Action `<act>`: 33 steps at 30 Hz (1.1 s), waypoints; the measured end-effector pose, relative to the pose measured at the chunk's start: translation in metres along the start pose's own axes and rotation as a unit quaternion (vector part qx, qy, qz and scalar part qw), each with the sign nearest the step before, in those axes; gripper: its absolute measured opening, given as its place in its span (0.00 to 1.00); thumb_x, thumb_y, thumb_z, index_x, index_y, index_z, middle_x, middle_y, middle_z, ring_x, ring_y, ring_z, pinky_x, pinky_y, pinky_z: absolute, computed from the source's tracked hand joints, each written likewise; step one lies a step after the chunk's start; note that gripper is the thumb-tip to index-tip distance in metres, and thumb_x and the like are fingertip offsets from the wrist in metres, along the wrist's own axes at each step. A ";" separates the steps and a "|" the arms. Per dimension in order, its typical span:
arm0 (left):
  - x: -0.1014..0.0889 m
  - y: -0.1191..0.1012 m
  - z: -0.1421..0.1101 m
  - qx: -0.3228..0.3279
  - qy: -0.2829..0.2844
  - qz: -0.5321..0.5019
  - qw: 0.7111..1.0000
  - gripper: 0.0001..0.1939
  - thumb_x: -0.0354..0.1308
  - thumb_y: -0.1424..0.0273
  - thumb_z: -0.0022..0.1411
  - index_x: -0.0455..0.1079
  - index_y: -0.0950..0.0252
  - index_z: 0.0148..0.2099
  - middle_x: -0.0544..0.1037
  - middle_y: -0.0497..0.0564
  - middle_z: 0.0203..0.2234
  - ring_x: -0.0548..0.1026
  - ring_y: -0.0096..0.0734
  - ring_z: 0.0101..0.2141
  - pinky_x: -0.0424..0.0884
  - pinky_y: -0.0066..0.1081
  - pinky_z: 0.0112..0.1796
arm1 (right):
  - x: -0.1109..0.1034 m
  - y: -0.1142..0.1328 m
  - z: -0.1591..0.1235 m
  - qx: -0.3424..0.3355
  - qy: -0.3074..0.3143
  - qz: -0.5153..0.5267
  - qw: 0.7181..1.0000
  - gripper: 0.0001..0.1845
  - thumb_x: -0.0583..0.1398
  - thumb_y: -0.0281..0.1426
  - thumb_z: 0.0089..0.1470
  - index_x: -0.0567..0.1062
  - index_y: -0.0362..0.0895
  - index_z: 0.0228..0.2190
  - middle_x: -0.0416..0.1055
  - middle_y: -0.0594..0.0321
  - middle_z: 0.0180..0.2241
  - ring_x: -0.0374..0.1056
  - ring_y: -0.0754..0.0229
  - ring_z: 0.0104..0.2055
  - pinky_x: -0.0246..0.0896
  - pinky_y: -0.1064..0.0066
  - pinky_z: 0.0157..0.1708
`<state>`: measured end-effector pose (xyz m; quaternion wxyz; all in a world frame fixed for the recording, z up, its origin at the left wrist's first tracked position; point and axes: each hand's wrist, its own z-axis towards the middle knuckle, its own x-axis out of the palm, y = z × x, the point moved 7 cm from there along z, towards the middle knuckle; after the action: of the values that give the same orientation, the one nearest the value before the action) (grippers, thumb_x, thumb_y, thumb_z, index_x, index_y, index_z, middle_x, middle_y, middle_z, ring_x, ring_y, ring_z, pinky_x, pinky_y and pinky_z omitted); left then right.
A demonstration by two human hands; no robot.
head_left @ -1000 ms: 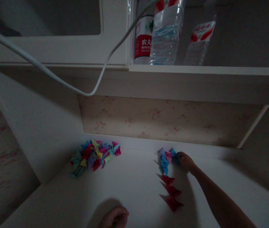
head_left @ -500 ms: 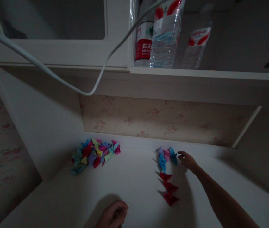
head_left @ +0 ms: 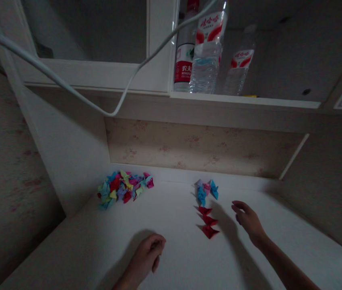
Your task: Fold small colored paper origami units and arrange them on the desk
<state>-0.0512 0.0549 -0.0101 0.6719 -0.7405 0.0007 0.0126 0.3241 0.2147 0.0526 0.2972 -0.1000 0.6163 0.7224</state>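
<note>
My right hand (head_left: 248, 219) is above the white desktop, right of the paper cranes, touching none of them. Its fingers are apart with nothing between them. Nearest to it are a column of red folded paper cranes (head_left: 209, 220) and a small cluster with a blue crane (head_left: 214, 189), a pink crane (head_left: 206, 188) and another blue crane (head_left: 201, 196). My left hand (head_left: 147, 255) is at the front, left of the red cranes, its fingers curled inward; whatever they may hold is hidden. At the back left lies a heap of many-coloured paper cranes (head_left: 125, 187).
A white cable (head_left: 77, 96) droops across the view in front of the cabinet. Plastic bottles, one with a red and white label (head_left: 184, 66), stand on the shelf (head_left: 249, 102) above. A side panel (head_left: 77, 149) bounds the desktop (head_left: 171, 217) on the left.
My right hand has drawn back from beside the blue crane, toward me and to the right. My left hand shows further into view. The camera view has shifted a little.
</note>
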 end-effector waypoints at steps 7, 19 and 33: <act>0.001 -0.014 -0.009 0.009 -0.009 0.013 1.000 0.17 0.55 0.57 0.53 0.69 0.68 0.35 0.60 0.39 0.18 0.58 0.18 0.14 0.52 0.22 0.15 | 0.069 0.052 -0.152 -0.041 0.211 0.105 0.971 0.19 0.55 0.47 0.54 0.73 0.44 0.27 0.67 0.66 0.22 0.62 0.61 0.25 0.55 0.74 0.25; -0.031 -0.076 0.032 0.174 -0.089 0.433 0.880 0.11 0.50 0.70 0.59 0.75 0.64 0.35 0.76 0.52 0.34 0.74 0.31 0.36 0.69 0.27 0.39 | 0.125 0.081 -0.216 -0.072 0.251 0.082 0.962 0.23 0.52 0.46 0.55 0.71 0.42 0.21 0.61 0.67 0.17 0.55 0.64 0.23 0.45 0.73 0.23; -0.113 -0.075 0.116 0.121 -0.183 0.635 0.740 0.18 0.48 0.82 0.55 0.76 0.64 0.41 0.74 0.61 0.45 0.66 0.50 0.50 0.63 0.46 0.47 | 0.137 0.060 -0.206 -0.060 0.258 0.125 0.956 0.28 0.52 0.52 0.53 0.69 0.42 0.19 0.55 0.68 0.17 0.50 0.65 0.21 0.41 0.73 0.21</act>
<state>-0.1650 0.1759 0.0558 0.5790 -0.4645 0.3493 0.5718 0.1355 0.0573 -0.0125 0.0292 -0.2231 0.6350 0.7390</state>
